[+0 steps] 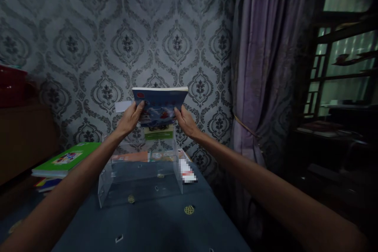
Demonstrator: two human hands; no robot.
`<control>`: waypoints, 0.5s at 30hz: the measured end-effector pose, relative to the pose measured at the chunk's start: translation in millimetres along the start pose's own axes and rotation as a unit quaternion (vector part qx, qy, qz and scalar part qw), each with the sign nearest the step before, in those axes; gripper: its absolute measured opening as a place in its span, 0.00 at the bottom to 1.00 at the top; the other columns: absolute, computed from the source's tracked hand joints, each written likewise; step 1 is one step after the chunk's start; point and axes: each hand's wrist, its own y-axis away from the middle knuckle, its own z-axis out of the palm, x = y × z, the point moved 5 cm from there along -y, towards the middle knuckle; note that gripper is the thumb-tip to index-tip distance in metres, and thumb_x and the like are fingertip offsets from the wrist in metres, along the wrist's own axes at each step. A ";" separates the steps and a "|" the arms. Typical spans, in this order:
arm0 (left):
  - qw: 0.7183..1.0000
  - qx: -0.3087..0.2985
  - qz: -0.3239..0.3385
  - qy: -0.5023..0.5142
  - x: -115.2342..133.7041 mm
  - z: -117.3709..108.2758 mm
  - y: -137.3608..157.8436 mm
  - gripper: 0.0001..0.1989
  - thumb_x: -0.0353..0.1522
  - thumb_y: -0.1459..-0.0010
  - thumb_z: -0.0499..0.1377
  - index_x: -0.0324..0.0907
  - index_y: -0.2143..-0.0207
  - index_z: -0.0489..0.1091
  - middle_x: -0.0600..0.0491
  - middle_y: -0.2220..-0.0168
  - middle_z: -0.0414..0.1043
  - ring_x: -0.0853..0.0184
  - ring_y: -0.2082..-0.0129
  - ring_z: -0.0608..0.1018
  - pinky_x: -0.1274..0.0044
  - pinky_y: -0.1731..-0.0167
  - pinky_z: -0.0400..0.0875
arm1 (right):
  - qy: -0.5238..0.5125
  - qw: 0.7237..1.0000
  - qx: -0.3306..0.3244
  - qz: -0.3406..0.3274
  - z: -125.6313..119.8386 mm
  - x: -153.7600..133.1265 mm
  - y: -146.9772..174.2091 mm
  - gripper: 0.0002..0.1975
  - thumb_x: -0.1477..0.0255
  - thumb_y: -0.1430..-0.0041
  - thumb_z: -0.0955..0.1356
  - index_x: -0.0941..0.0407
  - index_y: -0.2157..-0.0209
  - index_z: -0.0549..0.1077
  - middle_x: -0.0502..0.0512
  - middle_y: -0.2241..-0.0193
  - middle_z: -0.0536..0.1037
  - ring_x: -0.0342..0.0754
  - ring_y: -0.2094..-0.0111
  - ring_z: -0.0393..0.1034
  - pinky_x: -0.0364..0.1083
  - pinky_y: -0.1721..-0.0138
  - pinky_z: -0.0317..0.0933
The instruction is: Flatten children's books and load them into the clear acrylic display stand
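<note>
Between both hands a blue paperback book (161, 102) is held up, with a red mark at its upper left and a picture on its cover. My left hand (132, 117) grips its left edge, thumb on the cover. On the right edge, my right hand (185, 121) grips it the same way. Beneath the book stands a clear plastic rack (105, 183) on the table. Something with a green strip (158, 135) shows just under the book; I cannot tell if it is part of it. Orange and patterned printed items (132, 156) lie behind the rack.
A stack topped by a green book (69, 159) lies to the left on the dark blue tablecloth (153, 224). A white and red item (186, 167) sits right of the rack. Patterned wallpaper stands behind, a purple curtain (254, 67) at the right, a red container (12, 86) far left.
</note>
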 end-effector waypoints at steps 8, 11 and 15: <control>1.000 -0.005 -0.006 -0.002 -17.1 3.6 -4.0 0.36 0.60 0.39 0.44 0.39 0.54 0.70 0.47 0.63 0.76 0.58 0.63 0.78 0.73 0.68 0.73 | -0.015 1.000 -0.009 0.010 9.1 17.7 -6.3 0.27 0.50 0.32 0.54 0.54 0.46 0.66 0.57 0.61 0.76 0.55 0.60 0.73 0.54 0.55 0.68; 1.000 0.002 -0.017 -0.007 -23.1 3.9 -4.2 0.35 0.59 0.39 0.44 0.39 0.56 0.71 0.48 0.67 0.75 0.59 0.67 0.77 0.72 0.69 0.73 | -0.028 0.999 -0.013 0.007 13.3 22.0 -7.3 0.27 0.50 0.32 0.54 0.54 0.48 0.67 0.58 0.60 0.76 0.55 0.60 0.73 0.54 0.55 0.68; 0.999 0.004 -0.030 0.018 -29.0 7.4 -5.0 0.32 0.58 0.39 0.47 0.40 0.57 0.71 0.49 0.69 0.74 0.60 0.68 0.77 0.72 0.69 0.74 | -0.040 0.999 -0.019 0.009 17.4 29.0 -6.3 0.27 0.49 0.32 0.54 0.53 0.47 0.67 0.58 0.58 0.76 0.55 0.59 0.73 0.55 0.54 0.68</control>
